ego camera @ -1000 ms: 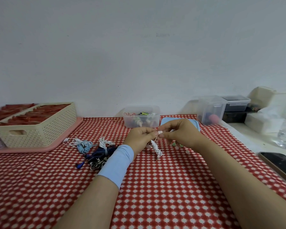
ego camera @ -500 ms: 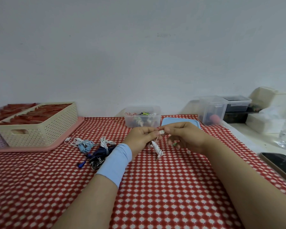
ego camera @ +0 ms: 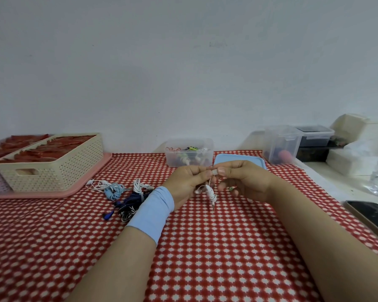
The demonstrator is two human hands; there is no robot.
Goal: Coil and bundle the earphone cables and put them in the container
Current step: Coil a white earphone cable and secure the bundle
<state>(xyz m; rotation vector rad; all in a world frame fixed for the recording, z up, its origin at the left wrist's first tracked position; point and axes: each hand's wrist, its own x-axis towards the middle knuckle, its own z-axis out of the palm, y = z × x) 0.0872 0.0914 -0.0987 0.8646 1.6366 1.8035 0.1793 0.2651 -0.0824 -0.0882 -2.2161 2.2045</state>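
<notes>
A white earphone bundle (ego camera: 210,192), wound tight, hangs between my hands with its plug pointing down at the red checked cloth. My left hand (ego camera: 188,182) and my right hand (ego camera: 242,179) both pinch the white upper end of this cable, thumb tips almost touching. A small green piece shows under my right fingers. A clear container (ego camera: 189,155) with several coiled earphones stands behind my hands. Its blue lid (ego camera: 240,160) lies beside it, partly hidden by my right hand. A pile of loose earphones (ego camera: 127,196), white, light blue and dark blue, lies left of my left wrist.
A cream perforated basket (ego camera: 50,168) sits on a pink tray (ego camera: 59,194) at the far left. Clear and dark plastic boxes (ego camera: 282,144) stand at the back right. A dark phone (ego camera: 371,216) lies at the right edge, past the cloth.
My right hand has shifted slightly left and closed in on the cable's top end beside my left thumb. The bundle still hangs in the same place.
</notes>
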